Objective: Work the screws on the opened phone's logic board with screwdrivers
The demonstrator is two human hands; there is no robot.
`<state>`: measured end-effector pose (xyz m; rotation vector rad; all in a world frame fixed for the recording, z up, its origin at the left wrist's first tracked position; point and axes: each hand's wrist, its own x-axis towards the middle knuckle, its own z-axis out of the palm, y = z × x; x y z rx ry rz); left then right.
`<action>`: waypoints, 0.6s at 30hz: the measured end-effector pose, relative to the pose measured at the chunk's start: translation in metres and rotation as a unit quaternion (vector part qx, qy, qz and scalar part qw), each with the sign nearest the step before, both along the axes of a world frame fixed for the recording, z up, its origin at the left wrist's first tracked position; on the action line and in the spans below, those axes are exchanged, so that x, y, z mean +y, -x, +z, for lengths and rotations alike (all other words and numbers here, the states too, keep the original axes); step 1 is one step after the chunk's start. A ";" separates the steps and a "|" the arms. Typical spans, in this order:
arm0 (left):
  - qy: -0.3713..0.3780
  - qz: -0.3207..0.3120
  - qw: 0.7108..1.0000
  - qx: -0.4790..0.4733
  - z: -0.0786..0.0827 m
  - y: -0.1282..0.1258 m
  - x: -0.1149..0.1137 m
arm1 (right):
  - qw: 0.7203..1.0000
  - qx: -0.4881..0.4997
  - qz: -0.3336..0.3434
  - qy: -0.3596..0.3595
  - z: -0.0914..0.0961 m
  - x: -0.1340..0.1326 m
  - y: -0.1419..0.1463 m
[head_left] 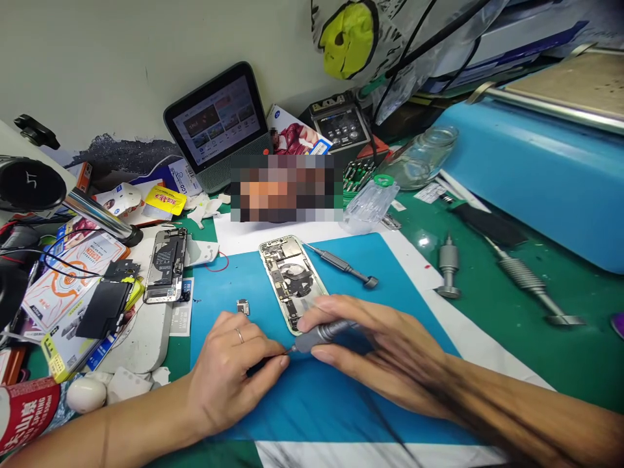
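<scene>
Cluttered bench [487,325], blue mat [316,403]. Left hand [234,364] pinched shut at the tip of the screwdriver [322,333]; what it holds, cannot tell. Open phone [292,279] lies just behind, on the mat. Right hand [375,344] closed around the screwdriver barrel. Seemingly tip work; calls for a steady pinch.

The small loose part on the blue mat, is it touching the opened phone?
Apart. The head view shows the small part lying alone, with a strip of bare blue mat between it and the left edge of the opened phone.
</scene>
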<state>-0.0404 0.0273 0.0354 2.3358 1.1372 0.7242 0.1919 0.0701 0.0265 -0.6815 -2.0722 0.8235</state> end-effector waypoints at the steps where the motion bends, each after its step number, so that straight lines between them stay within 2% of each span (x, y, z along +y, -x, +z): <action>1: 0.001 0.001 1.000 0.000 0.000 0.000 0.000 | 1.000 0.001 0.002 0.002 0.000 0.000 0.000; 6: 0.004 -0.002 1.000 -0.004 0.001 0.000 -0.001 | 1.000 0.018 0.007 0.009 -0.002 0.000 0.000; 11: 0.040 0.011 0.999 -0.021 0.000 0.001 -0.002 | 0.998 0.058 -0.001 0.011 -0.005 0.000 0.000; 15: 0.051 0.022 0.998 -0.030 0.000 0.002 -0.003 | 0.986 0.149 -0.046 0.057 -0.008 0.001 0.001; 18: 0.052 0.024 0.998 -0.021 0.000 0.002 -0.003 | 0.975 0.179 -0.076 0.108 -0.007 0.004 0.002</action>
